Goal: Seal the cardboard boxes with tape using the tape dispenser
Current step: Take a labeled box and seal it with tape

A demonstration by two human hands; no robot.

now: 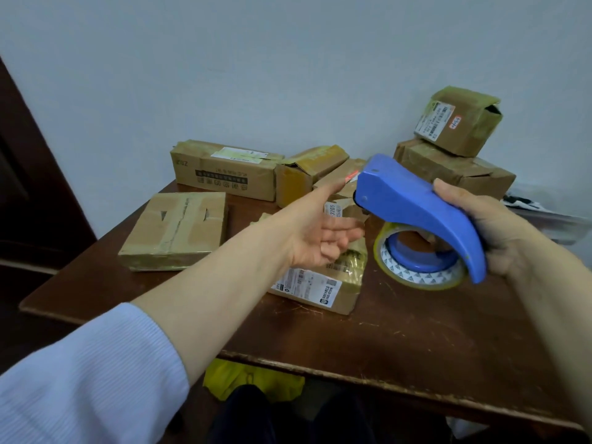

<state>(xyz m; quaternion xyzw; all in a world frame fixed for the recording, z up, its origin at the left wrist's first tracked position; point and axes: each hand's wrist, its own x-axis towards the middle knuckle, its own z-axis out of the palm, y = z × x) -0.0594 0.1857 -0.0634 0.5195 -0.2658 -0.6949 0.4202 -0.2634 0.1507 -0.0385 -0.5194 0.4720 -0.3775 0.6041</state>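
Past the pale sleeve (80, 379), the left hand (320, 233) hangs, fingers (347, 231) loosely spread, over the labelled cardboard box (320, 288) on the bench (416, 331), just left of the blue tape dispenser (416, 209) the right hand (499, 232) grips.

I see bare wood along the near edge of the dark brown wooden table (400, 341), in front of the white-labelled taped cardboard box (323, 285). A narrow strip opens between it and the flat square cardboard box (176, 229) at left. Behind, a long brown cardboard carton (224, 171) and two stacked cardboard boxes (448, 168) crowd the wall side.
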